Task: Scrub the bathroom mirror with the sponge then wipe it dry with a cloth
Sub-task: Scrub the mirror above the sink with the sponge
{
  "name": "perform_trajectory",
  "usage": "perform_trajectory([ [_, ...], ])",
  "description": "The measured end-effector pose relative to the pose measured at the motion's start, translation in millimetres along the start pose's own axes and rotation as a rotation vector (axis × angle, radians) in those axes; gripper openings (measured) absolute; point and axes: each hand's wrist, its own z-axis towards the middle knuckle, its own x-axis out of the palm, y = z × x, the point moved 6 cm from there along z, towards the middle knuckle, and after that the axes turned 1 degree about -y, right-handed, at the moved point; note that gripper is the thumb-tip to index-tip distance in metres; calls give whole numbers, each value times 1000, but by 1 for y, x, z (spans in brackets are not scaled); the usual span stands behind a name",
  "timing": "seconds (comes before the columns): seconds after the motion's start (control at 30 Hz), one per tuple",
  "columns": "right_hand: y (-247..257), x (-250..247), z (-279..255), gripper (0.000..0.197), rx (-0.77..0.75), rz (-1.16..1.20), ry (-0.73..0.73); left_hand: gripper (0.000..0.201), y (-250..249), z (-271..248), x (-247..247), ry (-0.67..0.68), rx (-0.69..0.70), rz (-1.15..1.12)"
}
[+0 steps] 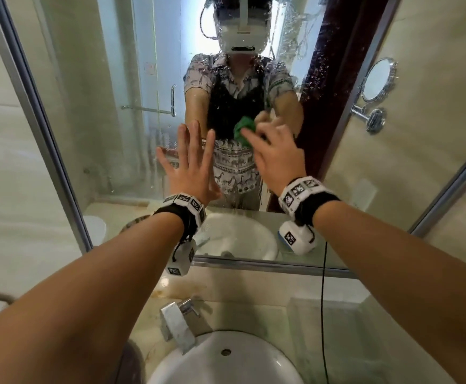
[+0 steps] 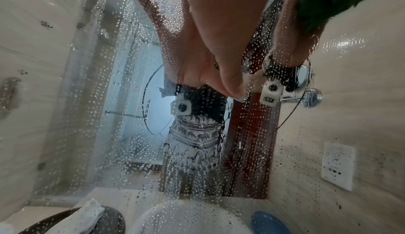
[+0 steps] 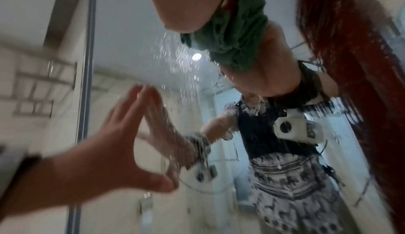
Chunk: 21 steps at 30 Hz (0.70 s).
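The left hand (image 1: 191, 164) lies flat against the wet bathroom mirror (image 1: 121, 112), its fingers straight and spread, holding nothing. Just to its right, the right hand (image 1: 277, 153) presses a crumpled green cloth (image 1: 244, 130) onto the glass, the grip curled round the bundle; in the right wrist view the green cloth (image 3: 236, 34) is bunched between thumb and fingers and meets its own reflection. Water drops cover the mirror (image 2: 92, 116) thickly in the left wrist view, running in streaks below the hands. Both wrists wear black straps with white marked camera blocks. Below the mirror's metal frame, a chrome faucet (image 1: 178, 320) stands on the marbled counter (image 1: 254, 314) behind a round white sink (image 1: 254, 364). A round shaving mirror (image 1: 377, 80) on a chrome arm is fixed to the tiled wall at the right. No sponge can be made out with certainty in any view.
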Motion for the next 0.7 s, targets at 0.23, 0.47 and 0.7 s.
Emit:
perform_trajectory([
  [0.23,25,63,-74,41,-271,-94,374,142,-1,-2,-3,-18,10,16],
  [0.47,25,50,-63,41,-128,-48,402,126,12,-5,-14,-38,97,21],
  [0.7,-1,-5,3,44,345,106,-74,115,85,-8,-32,-50,20,-16],
])
